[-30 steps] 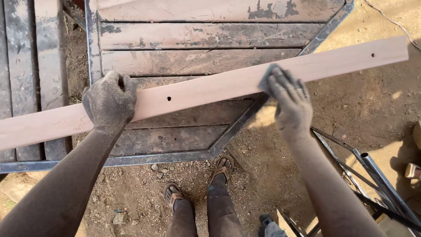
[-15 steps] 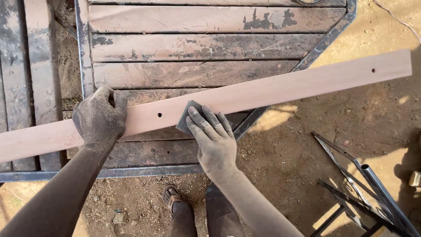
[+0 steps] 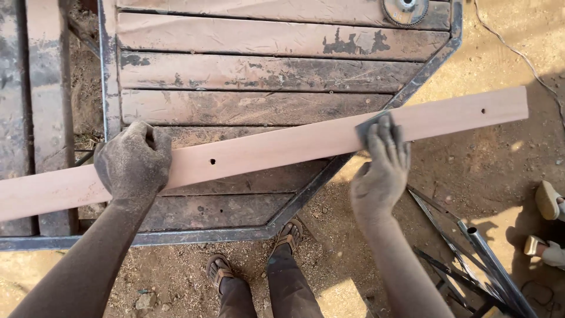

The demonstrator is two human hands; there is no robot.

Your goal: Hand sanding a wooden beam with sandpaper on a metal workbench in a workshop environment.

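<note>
A long pale wooden plank point(image 3: 276, 150) with small drilled holes lies slanted across a dusty slatted work table point(image 3: 265, 70). My left hand point(image 3: 134, 160), coated in dust, clamps the plank near its left part. My right hand point(image 3: 382, 162) presses a grey piece of sandpaper point(image 3: 369, 125) flat on the plank's top, right of the middle. The plank's right end juts out past the table over sandy ground.
The table has a dark metal frame point(image 3: 306, 197) with an angled corner. My sandalled feet point(image 3: 253, 259) stand below it. Metal tube frames point(image 3: 471, 247) lie at the lower right. Another person's feet point(image 3: 550, 227) show at the right edge. A round disc point(image 3: 406, 9) rests at the table's far edge.
My right hand slid the sandpaper left along the plank to its middle, then back right. My left hand stayed gripping the plank.
</note>
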